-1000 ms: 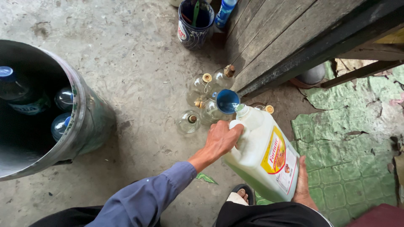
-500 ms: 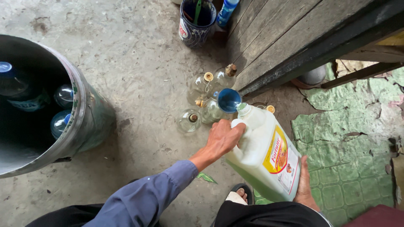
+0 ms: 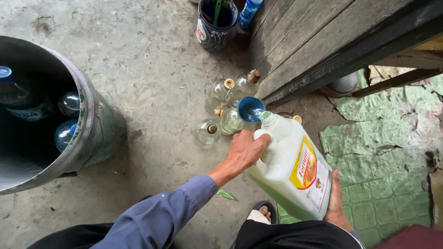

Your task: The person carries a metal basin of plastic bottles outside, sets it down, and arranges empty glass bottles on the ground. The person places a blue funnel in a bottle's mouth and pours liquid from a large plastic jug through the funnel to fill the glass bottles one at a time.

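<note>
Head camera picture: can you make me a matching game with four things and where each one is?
Things:
1. blue funnel
2. white jug
3. plastic bottles
4. dark cup

Places:
A. inside the big grey drum
B. at the top, beside the wooden planks
C. held by the left hand at its handle and the right hand at its base
D. sitting in the neck of a glass bottle

Pairs: 1-D, 2-C, 3-A, 4-B

Grey drum [image 3: 92,133] holding bottles [image 3: 20,97]; blue patterned cup [image 3: 214,27] beyond.
</note>
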Tool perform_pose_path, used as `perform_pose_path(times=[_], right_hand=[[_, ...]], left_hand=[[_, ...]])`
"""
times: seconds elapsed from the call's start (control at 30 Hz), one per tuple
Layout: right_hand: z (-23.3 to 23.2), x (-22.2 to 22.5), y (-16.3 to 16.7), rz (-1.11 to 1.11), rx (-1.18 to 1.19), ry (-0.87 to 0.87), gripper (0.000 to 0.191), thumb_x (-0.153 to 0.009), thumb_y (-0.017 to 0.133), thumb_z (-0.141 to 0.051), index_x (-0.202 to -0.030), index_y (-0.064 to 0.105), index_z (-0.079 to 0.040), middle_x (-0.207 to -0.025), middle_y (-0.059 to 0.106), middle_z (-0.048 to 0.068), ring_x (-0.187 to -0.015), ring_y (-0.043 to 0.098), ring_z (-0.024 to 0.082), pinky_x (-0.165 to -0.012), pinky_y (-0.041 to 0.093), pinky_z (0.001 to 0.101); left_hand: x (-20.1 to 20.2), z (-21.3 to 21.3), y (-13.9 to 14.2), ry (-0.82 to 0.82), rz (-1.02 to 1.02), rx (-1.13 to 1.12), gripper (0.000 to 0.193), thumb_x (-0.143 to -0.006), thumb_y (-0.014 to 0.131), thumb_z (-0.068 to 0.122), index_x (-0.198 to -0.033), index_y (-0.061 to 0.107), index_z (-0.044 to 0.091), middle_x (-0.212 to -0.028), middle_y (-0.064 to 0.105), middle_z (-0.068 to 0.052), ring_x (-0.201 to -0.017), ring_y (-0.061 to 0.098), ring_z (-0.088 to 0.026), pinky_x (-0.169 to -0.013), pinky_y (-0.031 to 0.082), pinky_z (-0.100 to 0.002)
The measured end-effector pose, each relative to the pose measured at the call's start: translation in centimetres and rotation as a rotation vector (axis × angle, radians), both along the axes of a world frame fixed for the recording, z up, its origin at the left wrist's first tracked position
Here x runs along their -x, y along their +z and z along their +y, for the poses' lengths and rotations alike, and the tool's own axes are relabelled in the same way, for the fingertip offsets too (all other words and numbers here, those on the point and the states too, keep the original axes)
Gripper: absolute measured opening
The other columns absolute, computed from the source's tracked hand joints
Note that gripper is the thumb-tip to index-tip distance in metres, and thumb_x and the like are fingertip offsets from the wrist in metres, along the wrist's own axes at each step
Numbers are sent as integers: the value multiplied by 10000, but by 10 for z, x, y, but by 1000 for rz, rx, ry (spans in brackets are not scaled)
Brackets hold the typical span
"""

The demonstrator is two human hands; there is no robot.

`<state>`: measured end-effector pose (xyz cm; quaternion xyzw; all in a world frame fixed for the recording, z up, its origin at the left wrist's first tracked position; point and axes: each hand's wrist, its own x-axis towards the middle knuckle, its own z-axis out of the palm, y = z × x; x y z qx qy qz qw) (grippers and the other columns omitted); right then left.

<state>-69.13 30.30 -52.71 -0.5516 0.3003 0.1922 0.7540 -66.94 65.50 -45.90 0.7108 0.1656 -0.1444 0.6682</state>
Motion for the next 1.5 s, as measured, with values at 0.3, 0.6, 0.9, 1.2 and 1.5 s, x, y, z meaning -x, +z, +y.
perform_pose_path(times=[0.3,0.6,0.9,1.2,1.5], right_hand=[[0,2,-1,-3,-5,-2,872,-915,547,-743,-1465,537,-66,-1311,678,139,-1060,695,269,-904,560,449],[-9,1,-7,-7,38,0,877,-913,540,-749,-1471,536,-73,-1313,677,135,-1060,691,262,-899,558,434],[-2,2,-2,-5,3,-4,872,-903,568,-738,-1465,537,-73,-1309,678,133,-1056,696,269,-895,565,441],[-3,1,-1,10,-28,4,863,-906,578,-738,-1457,547,-74,-1286,690,142,-1032,705,269,-873,575,445],[-2,2,0,2,-63,9,863,-909,572,-735,-1465,539,-75,-1313,680,138,-1064,698,270,-897,567,449]], left_hand=[[0,-2,-4,6,18,-5,468,-777,554,392,-740,763,-25,-627,732,-160,-712,757,-327,-772,589,-395],[0,-2,-4,-6,27,9,468,-774,545,396,-704,761,-13,-614,734,-149,-687,758,-314,-742,591,-392],[0,-2,-4,4,19,0,484,-775,549,403,-693,753,-28,-619,730,-163,-687,751,-320,-752,587,-395],[-1,-3,-8,-4,21,-4,482,-775,555,402,-698,756,-30,-619,730,-164,-689,757,-322,-750,594,-395],[-1,-5,-11,5,11,1,459,-774,561,391,-757,766,-19,-633,740,-167,-707,754,-322,-767,584,-393]])
